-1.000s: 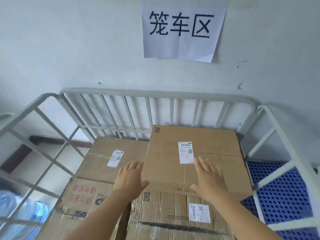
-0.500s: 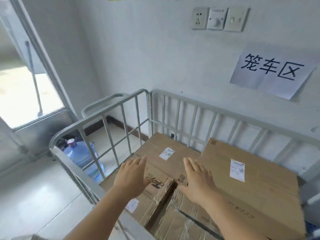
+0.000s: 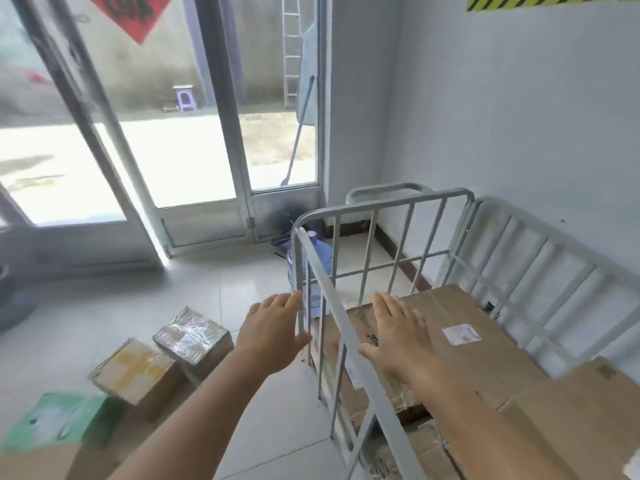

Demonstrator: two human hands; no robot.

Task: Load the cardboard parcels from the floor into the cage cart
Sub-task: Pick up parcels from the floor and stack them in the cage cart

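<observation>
The grey metal cage cart [image 3: 381,204] stands at the right against the wall, with several cardboard parcels [image 3: 485,355] stacked inside. My right hand [image 3: 398,332] hovers flat and empty over the cart's near rail and the stacked parcels. My left hand [image 3: 272,332] is outside the cart, fingers straight, holding nothing. On the floor at the lower left lie a taped parcel [image 3: 194,337], a parcel with yellow tape [image 3: 136,374] and a green-topped box [image 3: 59,422].
A blue water jug [image 3: 313,258] stands on the floor behind the cart's left side. Glass doors [image 3: 194,133] fill the far left wall, one leaf swung open. A mop [image 3: 298,133] leans outside. Pale floor tiles [image 3: 207,282] lie between doors and parcels.
The view has swung left from the cart toward the floor parcels. Both hands have lifted off the stacked parcels; the left hand has crossed outside the cart rail.
</observation>
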